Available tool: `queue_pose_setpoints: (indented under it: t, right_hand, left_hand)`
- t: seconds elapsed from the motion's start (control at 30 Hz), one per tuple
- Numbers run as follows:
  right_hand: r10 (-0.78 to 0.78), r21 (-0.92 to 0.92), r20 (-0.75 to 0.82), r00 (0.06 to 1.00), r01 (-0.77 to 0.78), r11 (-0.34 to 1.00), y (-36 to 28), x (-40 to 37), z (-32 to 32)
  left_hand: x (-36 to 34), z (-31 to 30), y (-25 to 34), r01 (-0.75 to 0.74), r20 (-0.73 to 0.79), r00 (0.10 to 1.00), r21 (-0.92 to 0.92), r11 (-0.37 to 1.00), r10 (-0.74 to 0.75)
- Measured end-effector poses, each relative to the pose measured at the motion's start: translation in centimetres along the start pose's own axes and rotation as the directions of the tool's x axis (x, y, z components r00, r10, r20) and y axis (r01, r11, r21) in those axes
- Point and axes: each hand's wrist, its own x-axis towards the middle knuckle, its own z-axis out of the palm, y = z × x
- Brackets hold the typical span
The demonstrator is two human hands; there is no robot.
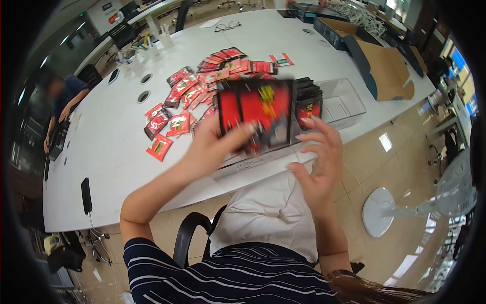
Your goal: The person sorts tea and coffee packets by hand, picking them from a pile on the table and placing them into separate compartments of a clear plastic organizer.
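My left hand (215, 147) is closed on a red and black packet (263, 109) with yellow lettering, thumb across its front. Motion blurs the packet, and the fingers behind it are hidden. To its right, my right hand (324, 167) is raised with fingers spread and holds nothing. Its fingertips come close to similar dark red packets (308, 107) standing upright in a clear plastic box (347, 104). Beyond the held packet lies a loose heap of small red sachets (190, 96) on the white table (111, 157).
An opened cardboard box (379, 68) lies at the far right of the table. Glasses (228, 26), pen holders (134, 61) and a black power strip (86, 195) are also on it. A person (71, 96) sits at the left edge. On the floor at right stands a white fan (379, 213).
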Motion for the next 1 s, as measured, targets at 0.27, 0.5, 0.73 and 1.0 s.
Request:
queue_pose_setpoints:
  t: [0.27,0.5,0.73,1.0]
  right_hand:
    - [0.208,0.187,-0.027,0.978,-0.199,0.962,1.3,-1.1,-0.2]
    - [0.282,0.123,-0.27,0.92,-0.258,0.958,3.7,-1.4,-4.7]
    - [0.15,0.027,-0.296,0.944,-0.148,0.989,5.6,5.4,-8.3]
    - [0.189,-0.15,0.081,0.979,-0.176,0.973,8.4,9.4,-9.2]
  left_hand:
    - [-0.6,3.7,-4.7,-0.08,0.178,0.973,-0.327,0.942,0.144]
    - [-0.4,6.7,-10.8,-0.426,0.083,0.891,-0.188,0.885,0.447]
    - [0.1,6.2,-12.4,-0.487,0.205,0.854,-0.012,0.873,0.479]
    - [0.8,6.6,-14.2,-0.48,0.139,0.865,-0.049,0.876,0.482]
